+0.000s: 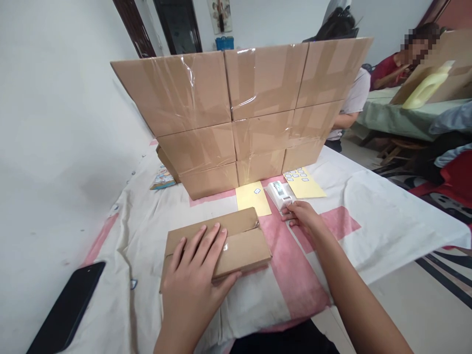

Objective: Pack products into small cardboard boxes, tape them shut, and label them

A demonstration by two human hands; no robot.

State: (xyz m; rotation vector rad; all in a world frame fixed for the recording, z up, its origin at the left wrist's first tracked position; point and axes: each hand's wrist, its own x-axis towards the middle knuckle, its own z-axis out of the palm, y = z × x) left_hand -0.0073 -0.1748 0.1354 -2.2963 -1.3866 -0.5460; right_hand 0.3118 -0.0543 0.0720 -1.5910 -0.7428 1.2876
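Note:
My left hand [194, 268] lies flat, fingers spread, on top of a small brown cardboard box [243, 243] in front of me on the cloth-covered table. Clear tape runs over the box's closed flaps. My right hand [303, 216] reaches forward and its fingertips touch the near end of a white handheld device [279, 193], which lies between two yellow sheets. The left yellow sheet [252, 198] carries one small sticker; the right yellow sheet [308, 184] carries several.
A wall of taped cardboard boxes [236, 113] stands across the table behind the sheets. A black phone [68, 309] lies at the near left. A colourful booklet [162, 179] lies left of the stack. Other people sit behind and at the right beside a green-covered table [398, 120].

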